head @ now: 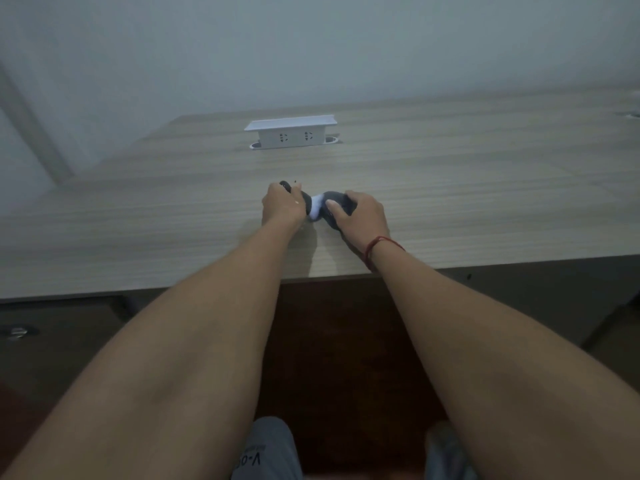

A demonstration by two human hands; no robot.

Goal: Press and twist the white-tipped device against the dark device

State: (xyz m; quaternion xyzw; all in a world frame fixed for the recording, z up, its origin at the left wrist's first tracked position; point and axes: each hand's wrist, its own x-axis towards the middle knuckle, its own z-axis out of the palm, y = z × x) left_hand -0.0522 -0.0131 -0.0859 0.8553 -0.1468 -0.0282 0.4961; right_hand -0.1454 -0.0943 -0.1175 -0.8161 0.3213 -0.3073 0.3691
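A dark grey sock with a white patch (316,206) lies bunched on the wooden table (450,188), stretched between my two hands. My left hand (282,206) grips its left end, with the dark fabric showing above the knuckles. My right hand (360,216) holds the right end, thumb laid across the grey cloth. A red string bracelet (377,247) circles my right wrist. Most of the sock is hidden under my fingers.
A white pop-up socket box (292,133) stands raised from the table further back, its two outlets facing me. The table's front edge (138,292) runs below my forearms. Grey trouser legs (270,448) show at the bottom. A wall rises behind the table.
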